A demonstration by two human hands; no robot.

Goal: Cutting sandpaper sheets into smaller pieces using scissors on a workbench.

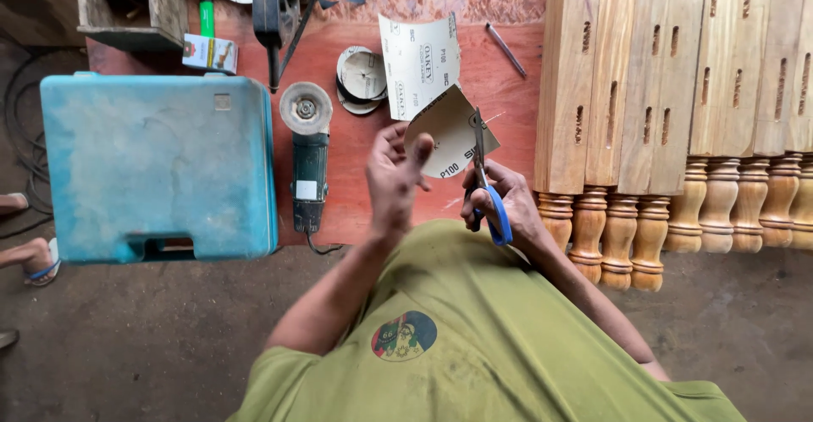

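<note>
The left hand [394,176] is pinching a rounded piece of sandpaper [449,138] above the red desk [508,74], its grip closed on the sheet's left edge. The right hand [504,206] is gripping blue-handled scissors [484,180], whose blades are biting into the sandpaper's right side. An angle grinder [307,155] is lying just left, beside a blue case [157,163]. Turned wooden legs [669,100] are lying to the right.

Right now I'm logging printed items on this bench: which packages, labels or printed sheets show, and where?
Small box: far left of bench, white with red and dark patches.
Grinder label: pale rectangle on the green body.
Sandpaper sheet: curled, pale printed back, bench centre.
Sandpaper piece: in left hand; right hand holds blue-handled scissors.
</note>
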